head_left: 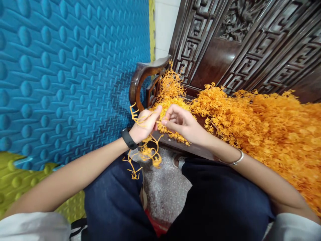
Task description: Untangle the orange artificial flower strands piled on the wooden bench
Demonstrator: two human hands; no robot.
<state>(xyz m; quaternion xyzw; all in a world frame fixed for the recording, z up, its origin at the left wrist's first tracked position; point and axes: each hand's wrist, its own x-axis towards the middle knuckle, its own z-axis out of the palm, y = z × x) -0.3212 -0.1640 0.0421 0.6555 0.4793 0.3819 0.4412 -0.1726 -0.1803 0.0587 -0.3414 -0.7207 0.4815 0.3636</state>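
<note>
My left hand [145,124], with a black band on the wrist, is closed around a bunch of thin orange-yellow branched plastic sprigs [150,154]. Their forked ends stick out above the wrist and dangle below the palm. My right hand [179,122], wearing a silver bangle, is just to the right, its thumb and index finger pinched close to the left fingertips. Whatever lies in that pinch is too small to make out. Behind both hands, a loose pile of similar orange sprigs [173,90] lies on the dark wooden seat.
A large heap of orange sprigs [276,124] spreads along the right. The carved wooden backrest [215,60] rises behind, with a curved armrest [136,83] at the left end. Blue foam matting [62,83] covers the left side; speckled floor [163,187] shows between my knees.
</note>
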